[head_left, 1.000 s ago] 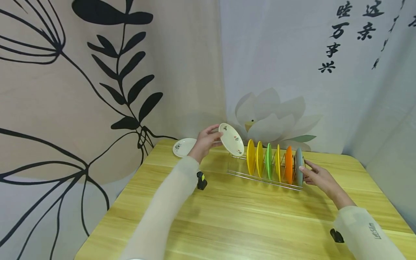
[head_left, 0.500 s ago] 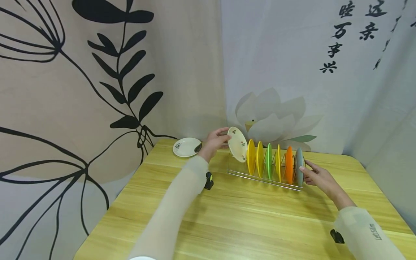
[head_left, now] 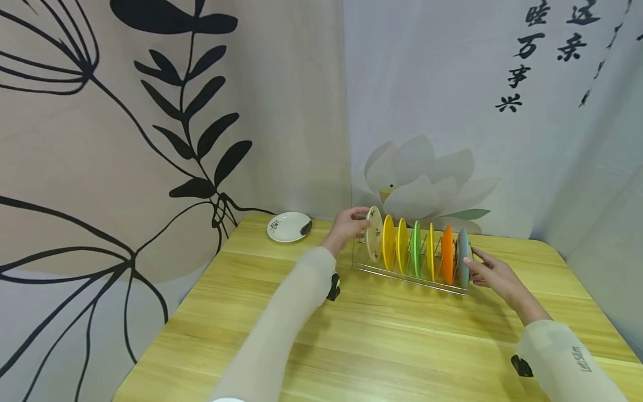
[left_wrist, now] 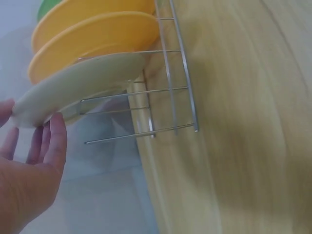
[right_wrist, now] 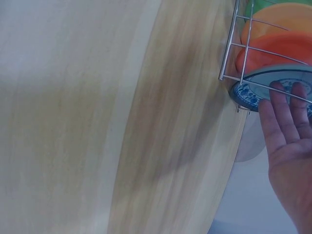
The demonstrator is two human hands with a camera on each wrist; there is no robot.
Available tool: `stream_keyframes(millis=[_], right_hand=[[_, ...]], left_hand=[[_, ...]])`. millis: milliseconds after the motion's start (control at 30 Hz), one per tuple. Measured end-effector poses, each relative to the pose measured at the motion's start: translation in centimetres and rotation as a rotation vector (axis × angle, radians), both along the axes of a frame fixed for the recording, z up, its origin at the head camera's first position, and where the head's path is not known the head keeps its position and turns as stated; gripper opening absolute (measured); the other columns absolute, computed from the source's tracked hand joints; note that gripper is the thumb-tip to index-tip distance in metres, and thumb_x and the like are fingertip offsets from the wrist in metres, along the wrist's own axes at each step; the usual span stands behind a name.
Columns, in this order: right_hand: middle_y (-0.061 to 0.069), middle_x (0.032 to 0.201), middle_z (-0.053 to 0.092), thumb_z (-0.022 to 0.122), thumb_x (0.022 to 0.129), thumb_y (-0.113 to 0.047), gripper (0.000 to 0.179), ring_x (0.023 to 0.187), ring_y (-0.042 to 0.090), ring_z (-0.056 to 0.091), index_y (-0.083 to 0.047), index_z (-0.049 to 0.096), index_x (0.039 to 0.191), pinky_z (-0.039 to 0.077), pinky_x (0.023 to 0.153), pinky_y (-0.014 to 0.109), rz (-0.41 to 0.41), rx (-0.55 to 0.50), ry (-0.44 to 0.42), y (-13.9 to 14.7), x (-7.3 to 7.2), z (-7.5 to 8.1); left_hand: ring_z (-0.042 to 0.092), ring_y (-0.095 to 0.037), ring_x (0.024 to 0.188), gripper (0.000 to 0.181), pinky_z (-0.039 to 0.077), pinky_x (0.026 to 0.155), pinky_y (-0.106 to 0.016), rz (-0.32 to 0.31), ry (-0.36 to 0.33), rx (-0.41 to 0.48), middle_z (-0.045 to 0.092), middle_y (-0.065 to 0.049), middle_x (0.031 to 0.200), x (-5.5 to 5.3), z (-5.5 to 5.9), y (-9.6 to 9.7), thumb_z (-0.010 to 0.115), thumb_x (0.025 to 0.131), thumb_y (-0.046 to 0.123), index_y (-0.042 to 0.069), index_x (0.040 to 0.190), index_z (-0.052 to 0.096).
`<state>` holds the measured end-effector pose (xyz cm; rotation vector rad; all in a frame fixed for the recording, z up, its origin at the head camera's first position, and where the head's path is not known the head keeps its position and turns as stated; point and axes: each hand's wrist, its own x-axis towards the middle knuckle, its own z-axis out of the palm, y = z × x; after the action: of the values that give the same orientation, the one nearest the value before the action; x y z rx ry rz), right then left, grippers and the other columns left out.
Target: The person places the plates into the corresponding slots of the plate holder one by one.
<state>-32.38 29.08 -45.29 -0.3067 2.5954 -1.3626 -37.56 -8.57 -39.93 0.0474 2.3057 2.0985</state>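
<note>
In the head view, my left hand [head_left: 348,229] pinches the rim of a white plate [head_left: 374,234] with small printed motifs. The plate stands nearly upright in the left part of a wire dish rack [head_left: 407,280]. The left wrist view shows its lower edge [left_wrist: 131,61] among the wires, beside a yellow plate [left_wrist: 102,39]. At the rack's right end, my right hand [head_left: 494,276] touches a grey-blue plate [head_left: 463,257]. In the right wrist view its straight fingers [right_wrist: 278,117] lie against that plate's blue-patterned face [right_wrist: 248,97], by the end wire.
Between the two end plates stand several yellow plates, a green plate [head_left: 416,248] and an orange plate [head_left: 447,254]. Another white plate [head_left: 287,228] lies flat at the table's back left. The wooden table [head_left: 402,340] backs onto a printed curtain [head_left: 296,111].
My left hand has moved right and down with the white plate, turning it more upright and setting it into the rack beside the yellow plate. My right hand has stayed in place.
</note>
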Motion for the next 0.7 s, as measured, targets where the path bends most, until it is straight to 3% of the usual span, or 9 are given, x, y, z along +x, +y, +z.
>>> stream_keyframes(millis=[133,300,467,700], right_hand=[[0.028,0.122,0.056,0.043,0.101,-0.056,0.085,0.112,0.044,0.059,-0.005,0.008,0.159,0.054,0.091,0.045,-0.002,-0.001,-0.002,-0.1,0.0,0.1],[0.028,0.122,0.056,0.042,0.102,-0.055,0.084,0.111,0.043,0.059,-0.005,0.008,0.159,0.054,0.091,0.045,0.0,0.001,0.004,-0.1,0.0,0.2],[0.029,0.122,0.056,0.042,0.102,-0.055,0.084,0.11,0.041,0.06,-0.004,0.008,0.159,0.055,0.09,0.044,0.001,0.006,0.004,0.0,0.0,0.2],[0.03,0.125,0.054,0.042,0.102,-0.056,0.084,0.112,0.043,0.059,-0.004,0.007,0.159,0.053,0.092,0.047,0.002,0.003,-0.003,0.0,0.1,0.0]], left_hand=[[0.06,-0.022,0.102,0.044,0.057,0.085,-0.043,0.025,-0.009,0.021,0.061,-0.012,0.12,0.3,-0.5,-0.1,0.069,0.092,0.005,0.009,0.134,0.061],[0.059,-0.029,0.11,0.046,0.054,0.091,-0.045,0.051,-0.006,0.076,0.055,-0.019,0.13,0.3,-0.8,-1.3,0.069,0.092,0.007,0.01,0.137,0.059],[0.058,-0.037,0.114,0.049,0.047,0.099,-0.055,0.113,-0.007,0.153,0.059,-0.016,0.122,0.4,-1.0,-2.8,0.068,0.091,0.005,0.007,0.138,0.056],[0.06,-0.03,0.11,0.05,0.049,0.098,-0.05,0.2,-0.017,0.174,0.063,-0.013,0.119,0.7,-1.7,-6.4,0.069,0.092,0.01,0.009,0.141,0.054]])
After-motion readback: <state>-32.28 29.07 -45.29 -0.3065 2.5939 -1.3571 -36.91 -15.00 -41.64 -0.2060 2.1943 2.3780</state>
